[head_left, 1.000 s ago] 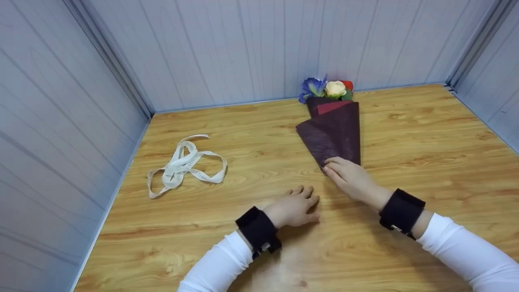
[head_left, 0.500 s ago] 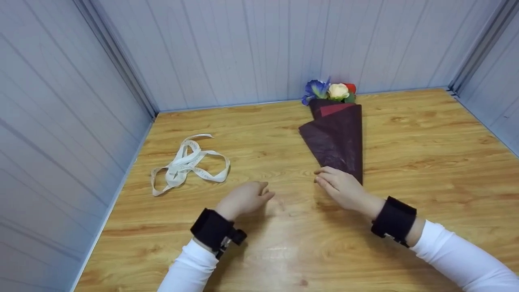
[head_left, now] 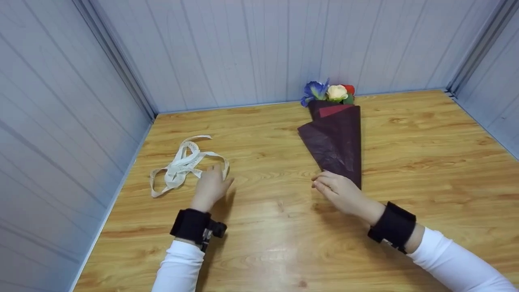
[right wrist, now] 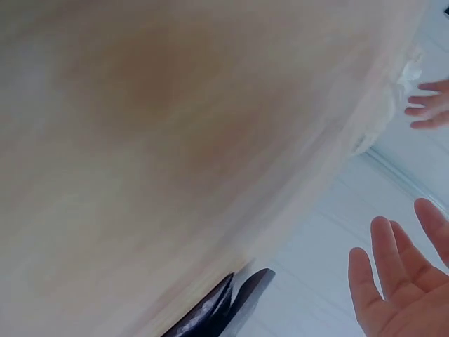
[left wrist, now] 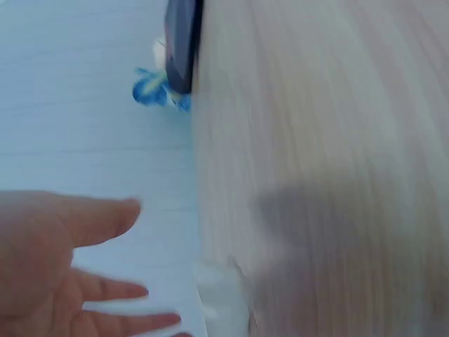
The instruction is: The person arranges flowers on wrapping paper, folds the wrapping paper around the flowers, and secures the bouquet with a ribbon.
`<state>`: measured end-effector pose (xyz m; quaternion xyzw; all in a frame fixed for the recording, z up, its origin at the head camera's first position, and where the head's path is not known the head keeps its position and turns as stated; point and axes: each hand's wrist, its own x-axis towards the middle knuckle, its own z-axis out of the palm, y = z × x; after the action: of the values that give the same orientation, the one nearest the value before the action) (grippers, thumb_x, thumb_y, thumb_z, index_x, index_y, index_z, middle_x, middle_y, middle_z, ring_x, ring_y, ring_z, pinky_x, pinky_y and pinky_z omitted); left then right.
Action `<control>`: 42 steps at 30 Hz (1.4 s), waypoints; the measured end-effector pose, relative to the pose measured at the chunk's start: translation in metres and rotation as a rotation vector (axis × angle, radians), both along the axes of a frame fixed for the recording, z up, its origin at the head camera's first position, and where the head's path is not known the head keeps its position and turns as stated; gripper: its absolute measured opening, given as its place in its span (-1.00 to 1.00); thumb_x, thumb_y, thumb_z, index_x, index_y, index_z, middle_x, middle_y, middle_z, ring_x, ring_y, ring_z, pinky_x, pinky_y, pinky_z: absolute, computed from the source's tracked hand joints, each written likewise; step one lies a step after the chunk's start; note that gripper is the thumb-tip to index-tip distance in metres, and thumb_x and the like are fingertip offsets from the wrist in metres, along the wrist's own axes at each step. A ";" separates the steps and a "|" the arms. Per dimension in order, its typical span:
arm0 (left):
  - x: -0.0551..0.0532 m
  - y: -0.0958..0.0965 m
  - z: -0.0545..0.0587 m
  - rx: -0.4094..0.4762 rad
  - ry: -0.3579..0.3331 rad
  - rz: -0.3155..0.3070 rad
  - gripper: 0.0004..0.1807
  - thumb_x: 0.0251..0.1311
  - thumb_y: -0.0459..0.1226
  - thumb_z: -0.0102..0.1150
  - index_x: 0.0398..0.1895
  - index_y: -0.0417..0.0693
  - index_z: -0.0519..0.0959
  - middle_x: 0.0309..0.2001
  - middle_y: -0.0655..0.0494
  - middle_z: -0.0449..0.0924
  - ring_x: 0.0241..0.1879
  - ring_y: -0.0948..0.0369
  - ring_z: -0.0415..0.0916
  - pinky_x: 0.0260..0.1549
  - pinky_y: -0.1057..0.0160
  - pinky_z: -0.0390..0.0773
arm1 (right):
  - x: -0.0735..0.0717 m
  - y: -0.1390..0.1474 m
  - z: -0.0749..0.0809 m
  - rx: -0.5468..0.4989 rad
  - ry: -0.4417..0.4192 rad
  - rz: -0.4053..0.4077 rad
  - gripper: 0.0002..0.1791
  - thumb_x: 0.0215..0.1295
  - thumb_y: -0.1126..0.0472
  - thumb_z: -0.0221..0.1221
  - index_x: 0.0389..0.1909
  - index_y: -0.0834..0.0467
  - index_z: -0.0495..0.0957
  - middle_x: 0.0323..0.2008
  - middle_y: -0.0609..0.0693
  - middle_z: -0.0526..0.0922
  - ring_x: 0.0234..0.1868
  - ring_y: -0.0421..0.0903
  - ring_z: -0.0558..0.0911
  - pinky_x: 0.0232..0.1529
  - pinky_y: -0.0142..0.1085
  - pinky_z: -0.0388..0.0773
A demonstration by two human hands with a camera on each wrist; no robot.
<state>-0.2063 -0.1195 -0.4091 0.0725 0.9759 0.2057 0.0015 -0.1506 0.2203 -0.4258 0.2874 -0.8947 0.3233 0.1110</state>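
Note:
A loosely looped white ribbon [head_left: 182,164] with faint printing lies on the left of the table. Over its right-hand loop hovers my left hand [head_left: 211,186]; its fingers [left wrist: 112,289] are spread and hold nothing in the left wrist view. On the right lies a bouquet [head_left: 336,138] in dark maroon paper, with blue, cream and red flowers at the far end. My right hand [head_left: 342,192] is at the narrow lower end of the wrapping and covers its tip. Its fingers [right wrist: 386,256] look extended with nothing between them in the right wrist view; contact with the paper cannot be told.
The wood-grain table [head_left: 267,227] is bounded by a pale panel wall [head_left: 227,52] at the back and side walls at left and right. The flower heads lie close to the back wall. Black bands with small cameras circle both wrists.
My left hand has moved left from the middle of the table to the ribbon. The right hand has drawn back slightly toward me from the wrapping. Bouquet and ribbon lie as before.

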 end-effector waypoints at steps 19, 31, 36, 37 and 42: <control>-0.015 -0.001 -0.019 0.030 -0.096 -0.033 -0.81 0.27 -0.35 0.19 -0.49 -0.14 0.47 -0.40 -0.04 0.58 -0.17 -0.10 0.57 0.19 -0.39 0.08 | 0.000 -0.015 -0.005 0.024 -0.009 0.081 -0.79 0.44 0.29 0.10 -0.23 0.32 0.66 -0.19 0.12 0.69 -0.08 0.11 0.65 -0.01 0.00 0.54; 0.005 0.037 -0.020 0.159 0.008 -0.416 -0.72 0.33 -0.37 0.17 -0.54 -0.08 0.37 -0.53 0.16 0.26 -0.46 0.16 0.29 -0.36 0.10 0.39 | 0.001 -0.029 -0.007 0.089 -0.152 0.150 -0.63 0.46 0.25 0.10 0.16 0.38 0.48 0.21 0.32 0.46 0.10 0.22 0.56 0.10 0.09 0.48; 0.016 0.064 -0.017 0.185 -0.043 -0.590 -0.73 0.40 -0.35 0.11 -0.52 -0.10 0.42 -0.53 0.19 0.29 -0.50 0.23 0.27 -0.40 0.20 0.36 | 0.001 -0.035 -0.007 0.092 -0.158 0.220 -0.42 0.40 0.31 0.14 0.37 0.43 0.26 0.36 0.40 0.25 0.06 0.20 0.58 0.11 0.06 0.48; 0.018 0.068 -0.016 0.199 -0.062 -0.611 -0.76 0.41 -0.34 0.10 -0.49 -0.10 0.46 -0.52 0.19 0.36 -0.49 0.25 0.31 -0.39 0.21 0.38 | 0.001 -0.036 -0.008 0.098 -0.157 0.236 -0.40 0.39 0.32 0.15 0.38 0.43 0.24 0.37 0.40 0.24 0.07 0.20 0.57 0.12 0.06 0.48; 0.029 0.086 -0.009 0.256 -0.128 -0.688 -0.81 0.45 -0.36 0.03 -0.39 -0.16 0.51 -0.46 0.18 0.44 -0.43 0.31 0.37 -0.33 0.27 0.45 | -0.001 -0.037 -0.008 0.104 -0.136 0.263 -0.47 0.36 0.35 0.18 0.31 0.40 0.36 0.34 0.40 0.28 0.23 0.30 0.44 0.19 0.10 0.41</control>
<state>-0.1777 -0.0339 -0.4183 0.3827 0.8588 0.3178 0.1223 -0.1514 0.1836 -0.4340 0.3849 -0.8704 0.3069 -0.0082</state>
